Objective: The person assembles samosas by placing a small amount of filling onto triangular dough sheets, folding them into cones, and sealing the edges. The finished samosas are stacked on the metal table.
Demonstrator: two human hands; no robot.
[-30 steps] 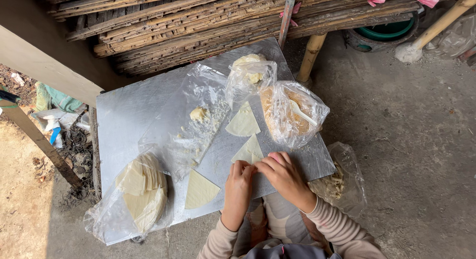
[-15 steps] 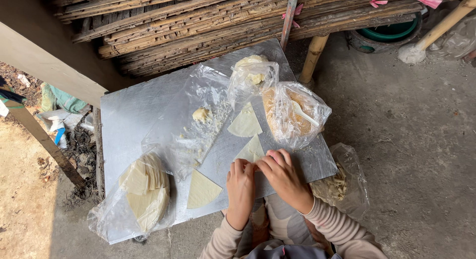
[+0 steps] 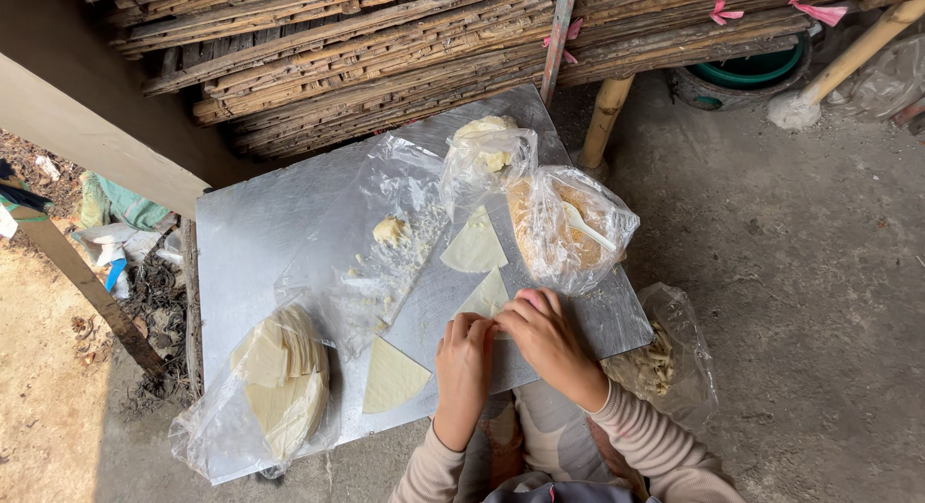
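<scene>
Two bare hands meet at the near edge of a flat grey metal sheet tabletop (image 3: 260, 233). Left hand (image 3: 462, 354) & right hand (image 3: 544, 334) are side by side, fingers curled down, tips pressed onto a pale yellow triangular dough wrapper (image 3: 485, 296); most of that wrapper is under the fingers, so can't tell if it's pinched or just pressed flat. Two more wrappers of the same kind lie bare on the sheet: one just beyond the hands (image 3: 474, 245), one to the left near the front edge (image 3: 390, 376). Clear plastic bag w/ a stack of round pale wrappers (image 3: 279, 383) sits at the front-left corner. Spread clear plastic w/ dough crumbs & a small lump (image 3: 390, 233) is mid-table. Clear bag of orange-brown filling w/ a white spoon (image 3: 570, 228) stands just beyond the right hand; a smaller bag of pale dough (image 3: 487, 146) touches it behind. Another clear bag of pale scraps (image 3: 665, 358) lies on the concrete floor, right of the table.
</scene>
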